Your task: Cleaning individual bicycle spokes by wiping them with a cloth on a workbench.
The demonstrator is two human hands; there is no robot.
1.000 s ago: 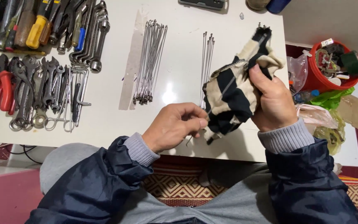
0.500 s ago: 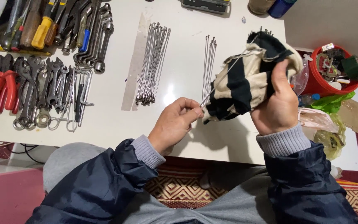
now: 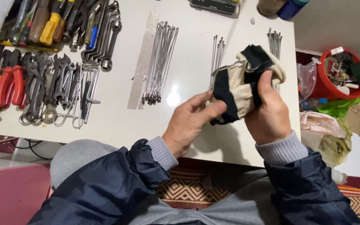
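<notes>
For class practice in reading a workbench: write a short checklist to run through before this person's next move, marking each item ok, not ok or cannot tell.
1. Right hand grips the striped rag: ok.
2. Left hand touches the rag's lower edge: ok.
3. A spoke inside the rag: cannot tell.
4. Large spoke bundle lies apart from the small bundle: ok.
5. Wrenches lie clear of both hands: ok.
6. White table has bare space near the hands: ok.

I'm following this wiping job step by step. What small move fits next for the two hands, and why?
Probably draw the left hand back toward the body. The right hand grips the striped rag bunched up, and the left fingers meet the rag's lower edge, where a thin spoke would sit; the rod itself is hidden there. Separating the hands would slide it through the cloth.
</notes>
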